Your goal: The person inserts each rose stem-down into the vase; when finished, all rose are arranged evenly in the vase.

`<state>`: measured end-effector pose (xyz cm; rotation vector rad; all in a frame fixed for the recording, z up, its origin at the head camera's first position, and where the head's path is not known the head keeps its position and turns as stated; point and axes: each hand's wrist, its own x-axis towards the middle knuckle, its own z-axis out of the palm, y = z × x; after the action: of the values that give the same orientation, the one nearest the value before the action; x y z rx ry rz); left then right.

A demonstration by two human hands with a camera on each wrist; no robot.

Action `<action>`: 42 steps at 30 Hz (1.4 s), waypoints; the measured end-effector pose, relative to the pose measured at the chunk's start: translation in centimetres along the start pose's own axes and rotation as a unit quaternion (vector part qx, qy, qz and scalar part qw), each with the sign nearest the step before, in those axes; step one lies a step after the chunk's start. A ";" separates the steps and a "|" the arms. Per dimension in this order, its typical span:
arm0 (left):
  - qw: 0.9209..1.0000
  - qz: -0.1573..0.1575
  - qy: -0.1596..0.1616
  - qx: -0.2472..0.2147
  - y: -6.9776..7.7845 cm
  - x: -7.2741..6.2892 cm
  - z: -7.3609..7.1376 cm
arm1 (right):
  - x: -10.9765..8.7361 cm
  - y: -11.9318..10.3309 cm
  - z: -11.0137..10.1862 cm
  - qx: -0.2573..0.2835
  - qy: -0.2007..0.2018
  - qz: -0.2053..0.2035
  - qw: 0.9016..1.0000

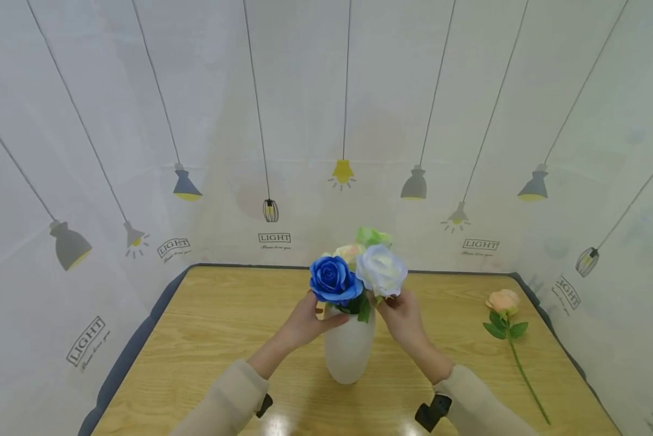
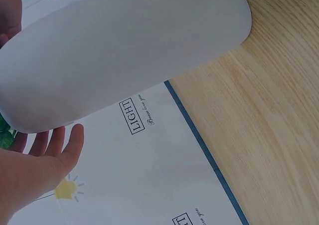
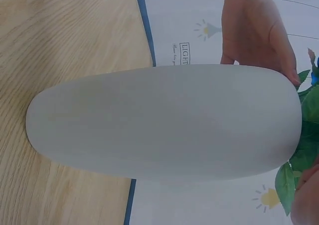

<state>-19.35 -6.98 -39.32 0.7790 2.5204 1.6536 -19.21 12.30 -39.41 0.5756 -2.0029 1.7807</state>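
A tall white vase (image 1: pixel 349 348) stands upright on the table, holding a blue rose (image 1: pixel 334 280), a pale white-blue rose (image 1: pixel 382 270) and paler blooms behind them. My left hand (image 1: pixel 303 321) grips the vase beside its mouth, thumb across the front, fingers partly hidden under the blue rose. In the left wrist view, that hand's fingers (image 2: pixel 57 145) curl along the vase's side. My right hand (image 1: pixel 404 316) pinches just beneath the white-blue rose, its fingertips partly covered by petals. Green leaves (image 3: pixel 306 115) spill over the mouth in the right wrist view.
A peach rose (image 1: pixel 503 301) with a long green stem lies on the right of the wooden table (image 1: pixel 223 339). Behind the dark-edged table hangs a white cloth (image 1: pixel 304 91) printed with lamps.
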 end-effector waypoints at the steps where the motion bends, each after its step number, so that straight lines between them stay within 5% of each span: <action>1: 1.000 0.000 0.001 0.000 0.0 0.0 0.0 | 0.0 -0.2 0.1 -0.006 0.004 0.006 1.000; 15: 1.000 0.001 0.005 -0.001 -0.2 0.0 0.1 | 0.0 0.1 0.6 -0.042 0.028 0.004 0.999; 24: 1.000 0.002 0.001 -0.005 -1.5 0.4 0.3 | -0.1 -0.3 -0.2 -0.035 0.014 0.071 0.997; 30: 1.000 0.003 0.002 0.005 -4.1 1.1 0.7 | -0.4 2.6 -2.7 -0.031 -0.005 0.080 0.996; 37: 1.000 0.014 0.005 0.013 -4.4 1.1 0.7 | -1.0 4.9 -6.7 -0.066 0.028 0.106 0.992; 42: 1.000 0.011 0.006 0.017 -4.5 1.1 0.7 | -1.8 7.9 -10.5 -0.094 0.016 0.112 0.989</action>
<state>-21.86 -7.27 -43.27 0.8037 2.5647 1.6313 -21.75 23.61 -45.77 0.2708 -2.2562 1.6834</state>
